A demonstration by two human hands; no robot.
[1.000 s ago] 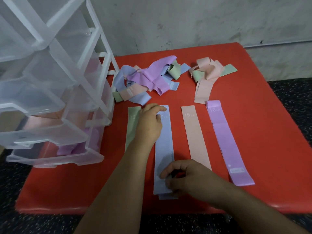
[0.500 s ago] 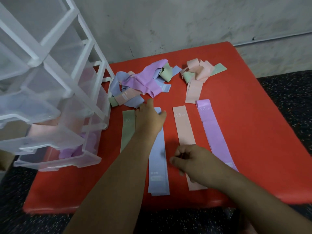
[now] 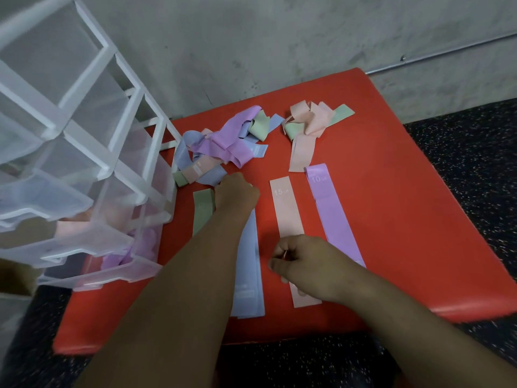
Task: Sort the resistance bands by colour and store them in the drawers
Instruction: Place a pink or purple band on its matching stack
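The red tabletop sits against a grey wall. The blue band lies flat between the green band and the pink band. My right hand has left its near end and now hangs over the pink band, fingers curled; I cannot tell whether they pinch anything. My left hand has moved from the blue band's far end to the edge of the tangled pile, its fingers hidden. I judge this band placed and another about to be picked.

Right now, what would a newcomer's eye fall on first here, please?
Four flat elastic strips lie side by side on the red padded table: green band, blue band, pink band, purple band. The left hand covers the blue band's far end; the right hand curls over the pink band. Behind them lies a tangled heap of pastel bands.
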